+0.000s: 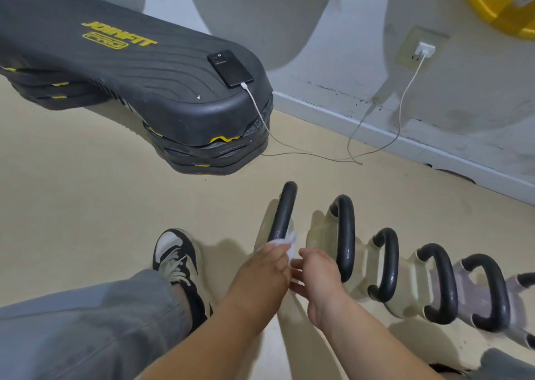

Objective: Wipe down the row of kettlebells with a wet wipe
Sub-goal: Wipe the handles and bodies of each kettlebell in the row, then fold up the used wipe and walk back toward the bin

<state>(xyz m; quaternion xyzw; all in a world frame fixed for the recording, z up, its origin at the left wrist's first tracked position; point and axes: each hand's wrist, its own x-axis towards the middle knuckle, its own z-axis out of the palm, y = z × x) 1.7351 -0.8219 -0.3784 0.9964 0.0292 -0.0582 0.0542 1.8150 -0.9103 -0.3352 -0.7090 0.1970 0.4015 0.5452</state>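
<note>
A row of several kettlebells with black handles runs along the floor from centre to lower right. The leftmost kettlebell (pixel 283 208) is cream with a tall black handle. My left hand (pixel 265 272) grips a white wet wipe (pixel 285 245) against the lower part of that handle. Just to its right, my right hand (pixel 317 281) reaches down between the first kettlebell and the second kettlebell (pixel 344 234); its fingertips are hidden, and I cannot see whether it holds anything. Further right stand two more cream bells and a grey kettlebell (pixel 486 290).
A stack of black step platforms (pixel 130 69) lies at upper left with a phone (pixel 230 68) charging on top. Its white cable (pixel 405 101) trails across the floor to a wall socket (pixel 421 50). My leg and shoe (pixel 178 261) are at lower left.
</note>
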